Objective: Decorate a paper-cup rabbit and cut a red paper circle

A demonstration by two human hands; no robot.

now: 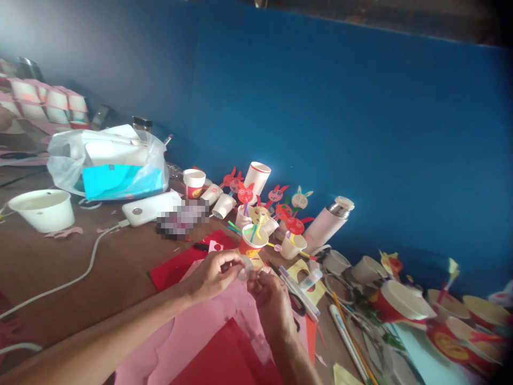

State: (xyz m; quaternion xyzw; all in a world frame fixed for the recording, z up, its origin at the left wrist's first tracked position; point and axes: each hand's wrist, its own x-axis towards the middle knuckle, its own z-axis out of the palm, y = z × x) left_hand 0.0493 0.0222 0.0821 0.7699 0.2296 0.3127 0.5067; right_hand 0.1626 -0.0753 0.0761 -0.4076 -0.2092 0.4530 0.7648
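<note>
The left forearm extends inward from the lower left with its hand (218, 274) palm-down, thumb and fingertips pinched on a small pale piece (245, 267), while the right hand (271, 302) rises from below with curled fingers meeting the piece's other side; from where I stand, I cannot tell whether this right grip holds it. The piece, translucent-looking but blurred, is suspended above smooth pink paper (200, 321) and a flat, straight-edged red sheet (228, 358) on the brown worktop (52, 264), just in front of a round, tapered paper cup (252, 249).
</note>
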